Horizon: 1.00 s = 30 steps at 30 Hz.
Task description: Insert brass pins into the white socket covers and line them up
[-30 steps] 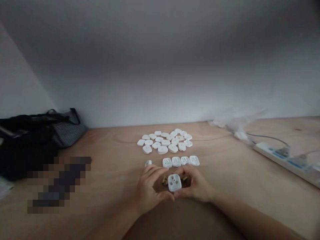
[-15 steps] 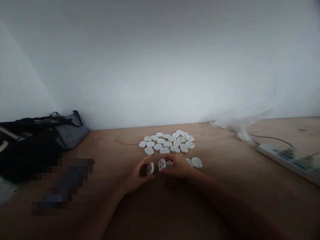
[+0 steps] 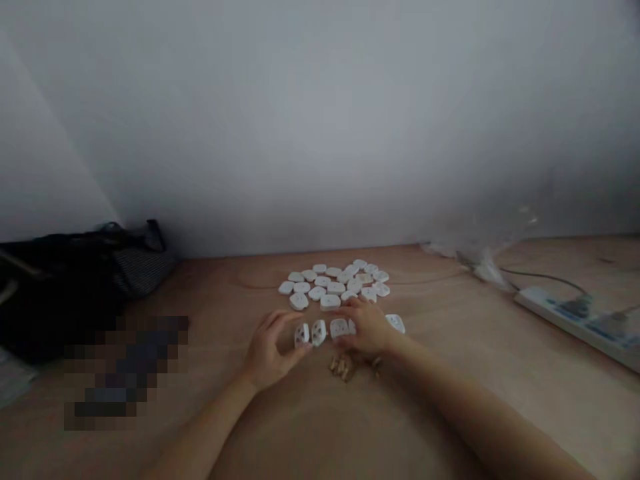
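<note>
Two white plastic pieces with dark holes stand on edge side by side, the left one [image 3: 301, 335] by my left hand [image 3: 273, 350] and the other [image 3: 319, 332] just right of it. My left hand has thumb and fingers spread around the left piece; whether it grips it is unclear. My right hand [image 3: 366, 325] reaches over a flat white piece [image 3: 339, 327], its fingers apart at that piece's right side. Another white piece [image 3: 395, 324] lies right of my right hand. Small brass-coloured parts [image 3: 341, 367] lie on the wooden table [image 3: 310, 420] in front.
Behind my hands spreads a group of several white pieces [image 3: 335, 288]. A power strip [image 3: 575, 320] with plugs and a clear plastic bag [image 3: 487, 263] are at the right. At the left are a black bag [image 3: 65, 287] and a pixelated dark object [image 3: 135, 363].
The standing piece by my right hand has moved left, close to the other standing piece. My right hand has shifted right and let go of it, over the flat pieces.
</note>
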Each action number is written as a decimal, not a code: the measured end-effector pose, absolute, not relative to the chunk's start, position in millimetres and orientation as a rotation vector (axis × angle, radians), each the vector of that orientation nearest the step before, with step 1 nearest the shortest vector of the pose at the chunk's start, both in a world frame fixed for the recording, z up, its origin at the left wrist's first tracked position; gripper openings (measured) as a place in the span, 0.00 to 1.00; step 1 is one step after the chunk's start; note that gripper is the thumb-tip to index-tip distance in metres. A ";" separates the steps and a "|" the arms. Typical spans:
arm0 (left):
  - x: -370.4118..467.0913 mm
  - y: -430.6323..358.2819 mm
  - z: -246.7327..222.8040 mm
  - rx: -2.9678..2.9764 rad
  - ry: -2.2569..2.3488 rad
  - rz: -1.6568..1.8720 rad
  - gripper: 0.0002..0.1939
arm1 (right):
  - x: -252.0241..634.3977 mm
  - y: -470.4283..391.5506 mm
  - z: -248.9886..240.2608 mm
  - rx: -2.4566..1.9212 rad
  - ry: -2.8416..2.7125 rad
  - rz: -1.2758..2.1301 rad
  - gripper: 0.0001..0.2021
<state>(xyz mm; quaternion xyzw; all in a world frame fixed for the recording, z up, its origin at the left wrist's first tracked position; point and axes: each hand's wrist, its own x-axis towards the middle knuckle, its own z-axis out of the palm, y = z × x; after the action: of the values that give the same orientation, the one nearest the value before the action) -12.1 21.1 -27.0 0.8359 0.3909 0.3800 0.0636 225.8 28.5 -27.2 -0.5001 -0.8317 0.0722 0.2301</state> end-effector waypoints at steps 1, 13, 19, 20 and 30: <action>-8.0 15.9 -25.1 2.573 1.161 1.184 0.13 | 227.9 28.8 -28.6 -1.382 -2.294 0.196 0.27; 26.5 -15.7 -35.5 2.560 1.015 0.656 0.16 | 242.3 13.1 -29.6 -1.433 -2.087 0.164 0.21; 30.2 -13.8 -35.4 2.535 0.989 0.595 0.12 | 263.8 -35.9 -33.5 -1.329 -2.073 0.306 0.19; 30.5 -13.9 -35.1 2.521 0.986 0.596 0.11 | 265.0 -41.7 -33.8 -1.319 -2.089 0.323 0.19; 30.3 -17.8 -29.8 2.436 0.993 0.666 0.02 | 253.3 -46.1 -33.7 -1.238 -2.117 0.360 0.19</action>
<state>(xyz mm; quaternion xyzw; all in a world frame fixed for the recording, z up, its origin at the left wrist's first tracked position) 30.3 -17.8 -29.8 0.8772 0.3577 0.2398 0.2122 253.3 -46.1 -33.7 -0.4722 -0.8076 0.1373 0.3255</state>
